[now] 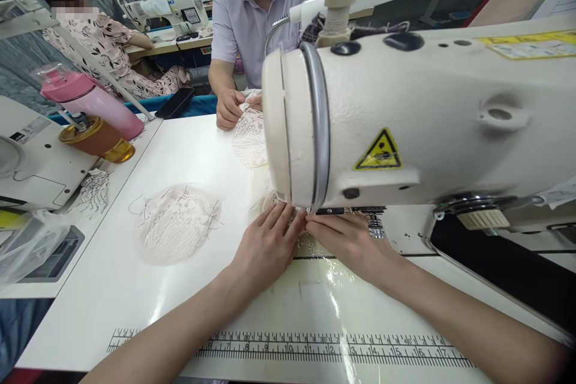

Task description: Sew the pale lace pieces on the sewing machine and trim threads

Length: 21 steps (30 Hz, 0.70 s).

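My left hand point(269, 243) lies flat on a pale lace piece point(266, 201) under the head of a cream sewing machine point(418, 120), fingers spread and pointing at the needle area. My right hand point(351, 241) presses the same lace from the right, fingertips touching the left hand's just below the presser foot, which the machine head hides. A stack of finished lace pieces point(177, 223) rests on the white table point(112, 288) to the left of my hands.
Across the table a person's hand point(228, 109) holds another lace piece point(249, 135). A pink bottle point(92, 102) and an amber jar point(96, 139) stand at the left near a second machine. A printed ruler point(288, 349) runs along the front edge. Another person sits far left.
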Tool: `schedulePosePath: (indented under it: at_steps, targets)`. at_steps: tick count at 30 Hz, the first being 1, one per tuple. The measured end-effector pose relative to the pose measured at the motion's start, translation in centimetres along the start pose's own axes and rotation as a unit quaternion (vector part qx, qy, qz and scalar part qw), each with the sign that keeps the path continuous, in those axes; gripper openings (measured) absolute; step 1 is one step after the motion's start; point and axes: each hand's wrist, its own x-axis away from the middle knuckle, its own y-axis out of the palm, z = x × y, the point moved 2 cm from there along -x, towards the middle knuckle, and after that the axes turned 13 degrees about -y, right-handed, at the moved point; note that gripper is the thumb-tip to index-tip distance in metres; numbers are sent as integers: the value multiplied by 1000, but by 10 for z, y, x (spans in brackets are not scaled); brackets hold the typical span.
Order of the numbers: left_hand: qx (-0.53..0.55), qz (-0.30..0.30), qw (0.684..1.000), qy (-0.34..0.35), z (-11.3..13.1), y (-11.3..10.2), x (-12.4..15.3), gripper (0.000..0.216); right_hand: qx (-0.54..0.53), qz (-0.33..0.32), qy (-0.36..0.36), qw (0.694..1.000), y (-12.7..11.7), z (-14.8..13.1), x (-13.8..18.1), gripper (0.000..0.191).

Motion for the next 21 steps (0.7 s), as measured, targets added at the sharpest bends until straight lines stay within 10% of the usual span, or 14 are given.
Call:
schedulePosePath:
  at_steps: [21]
  targets:
    - [-5,13,1000,-3,-1,2,-1,33,-173,25,184,967,9,24,21,30]
